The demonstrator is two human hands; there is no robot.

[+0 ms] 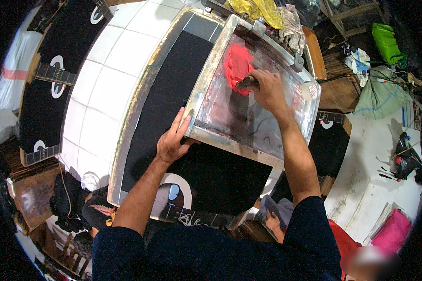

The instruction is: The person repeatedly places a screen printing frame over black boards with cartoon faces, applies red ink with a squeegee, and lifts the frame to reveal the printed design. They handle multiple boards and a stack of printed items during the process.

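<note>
My left hand (pixel 170 144) grips the left front corner of a wooden-framed printing screen (pixel 241 146), its fingers along the rail and thumb bent round the edge. The screen lies tilted over a board covered with black fabric (pixel 173 75). A white, grey and blue eye print (pixel 176 191) shows on the fabric's near end. My right hand (pixel 268 91) is closed round the dark grip of what looks like a squeegee (pixel 246 84), whose lower part is hidden. This tool stands at the near edge of a thick patch of bright red ink (pixel 237 65) on the mesh.
More black pieces with eye prints lie on a board (pixel 47 105) at left and beside the screen at right. Metal hinge clamps (pixel 259 27) hold the screen's far side. Another person's hand (pixel 273 222) is near a grey cloth below. Yellow cloth (pixel 260 11) lies beyond.
</note>
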